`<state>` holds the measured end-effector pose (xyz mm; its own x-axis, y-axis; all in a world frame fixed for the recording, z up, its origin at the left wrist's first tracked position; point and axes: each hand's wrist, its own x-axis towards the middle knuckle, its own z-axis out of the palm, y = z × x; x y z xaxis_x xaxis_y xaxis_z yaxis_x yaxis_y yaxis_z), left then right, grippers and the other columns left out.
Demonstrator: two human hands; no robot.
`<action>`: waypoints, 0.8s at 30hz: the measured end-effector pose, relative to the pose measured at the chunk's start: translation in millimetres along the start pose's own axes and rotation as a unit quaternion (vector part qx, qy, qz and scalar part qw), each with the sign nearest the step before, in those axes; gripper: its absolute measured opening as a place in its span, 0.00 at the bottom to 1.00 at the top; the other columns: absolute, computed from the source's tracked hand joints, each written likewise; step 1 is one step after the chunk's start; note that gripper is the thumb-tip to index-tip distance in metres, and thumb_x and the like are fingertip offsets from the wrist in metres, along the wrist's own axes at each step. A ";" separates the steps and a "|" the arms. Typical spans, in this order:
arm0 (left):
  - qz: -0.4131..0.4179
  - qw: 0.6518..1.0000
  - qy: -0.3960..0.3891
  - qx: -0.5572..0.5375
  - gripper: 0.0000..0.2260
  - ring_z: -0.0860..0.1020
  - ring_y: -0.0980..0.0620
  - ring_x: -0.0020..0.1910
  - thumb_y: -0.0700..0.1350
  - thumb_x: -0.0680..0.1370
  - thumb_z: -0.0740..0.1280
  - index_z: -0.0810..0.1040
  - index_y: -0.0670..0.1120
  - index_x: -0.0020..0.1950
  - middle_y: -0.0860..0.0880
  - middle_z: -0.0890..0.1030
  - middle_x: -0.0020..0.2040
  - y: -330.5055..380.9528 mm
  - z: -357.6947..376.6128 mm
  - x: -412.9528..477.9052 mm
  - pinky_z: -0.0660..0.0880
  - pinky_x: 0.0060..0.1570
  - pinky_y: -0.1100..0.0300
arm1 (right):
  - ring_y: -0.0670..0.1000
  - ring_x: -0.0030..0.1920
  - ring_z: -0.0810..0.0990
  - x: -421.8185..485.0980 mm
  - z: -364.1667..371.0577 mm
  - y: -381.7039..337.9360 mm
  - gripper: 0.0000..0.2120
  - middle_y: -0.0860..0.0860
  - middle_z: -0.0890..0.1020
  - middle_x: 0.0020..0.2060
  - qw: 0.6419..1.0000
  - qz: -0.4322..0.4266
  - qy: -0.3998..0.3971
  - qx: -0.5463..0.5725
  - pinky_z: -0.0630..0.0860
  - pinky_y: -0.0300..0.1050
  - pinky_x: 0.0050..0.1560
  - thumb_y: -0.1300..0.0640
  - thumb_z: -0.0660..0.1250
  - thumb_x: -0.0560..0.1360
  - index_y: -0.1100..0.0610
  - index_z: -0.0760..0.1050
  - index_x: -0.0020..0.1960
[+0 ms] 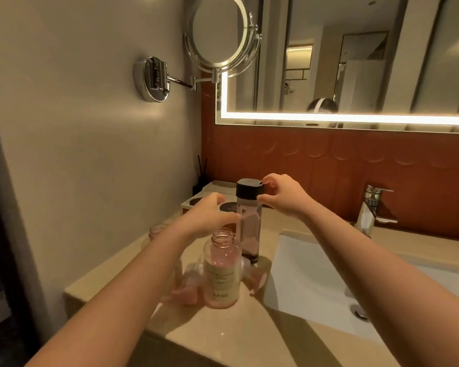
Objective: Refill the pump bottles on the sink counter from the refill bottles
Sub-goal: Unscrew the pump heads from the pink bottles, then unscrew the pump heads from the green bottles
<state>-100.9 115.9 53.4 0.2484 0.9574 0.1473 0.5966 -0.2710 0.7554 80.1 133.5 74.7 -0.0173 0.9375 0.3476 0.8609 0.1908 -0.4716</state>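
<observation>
A tall clear refill bottle (250,229) with a black cap (249,190) stands upright on the beige counter (223,337), left of the sink. My right hand (284,197) pinches the cap, thumb on its side and forefinger at its top edge. My left hand (210,214) grips the bottle's body from the left. In front of it stands a clear pump bottle (222,274) with a cream label and pinkish liquid. Its neck is open and no pump is on it.
A white sink basin (316,276) with a chrome faucet (372,205) lies to the right. At the back left are a tray with dark round coasters (196,201), a reed diffuser (201,178) and a drinking glass (157,231). A round mirror on an arm (220,33) juts from the wall above.
</observation>
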 end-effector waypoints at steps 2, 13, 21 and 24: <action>-0.034 0.998 -0.043 0.022 0.36 0.66 0.47 0.69 0.54 0.73 0.70 0.58 0.44 0.75 0.45 0.64 0.73 2.2 4.4 26.7 0.68 0.62 0.53 | 0.54 0.66 0.69 12.8 2.6 4.8 0.28 0.55 0.67 0.69 1.000 0.009 -0.024 0.002 0.69 0.44 0.60 0.50 0.67 0.75 0.55 0.63 0.71; -0.004 0.986 -0.161 -0.052 0.17 0.73 0.49 0.59 0.39 0.73 0.71 0.70 0.53 0.55 0.47 0.76 0.56 3.6 15.4 91.7 0.69 0.57 0.57 | 0.52 0.57 0.73 53.1 9.9 1.6 0.26 0.55 0.73 0.61 0.993 -0.050 -0.100 -0.047 0.70 0.41 0.54 0.50 0.69 0.74 0.56 0.67 0.68; 0.025 0.985 -0.164 -0.039 0.21 0.75 0.47 0.59 0.41 0.72 0.72 0.70 0.51 0.62 0.46 0.78 0.58 -6.6 20.8 111.7 0.73 0.61 0.49 | 0.50 0.56 0.73 70.3 4.8 12.5 0.26 0.52 0.75 0.60 0.986 -0.051 -0.155 0.013 0.74 0.43 0.56 0.50 0.71 0.71 0.54 0.68 0.66; 0.029 0.985 -0.166 -0.038 0.20 0.75 0.49 0.58 0.43 0.72 0.72 0.70 0.52 0.60 0.47 0.78 0.57 -10.2 21.2 115.8 0.74 0.57 0.53 | 0.51 0.57 0.74 73.2 3.0 9.3 0.26 0.53 0.75 0.60 0.984 -0.045 -0.172 0.002 0.74 0.44 0.57 0.50 0.71 0.71 0.54 0.68 0.66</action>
<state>-62.1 227.4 49.1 0.5232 0.8520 -0.0161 0.5188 -0.3035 0.7992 85.3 204.8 93.3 -0.2648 0.9597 0.0939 0.8456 0.2779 -0.4558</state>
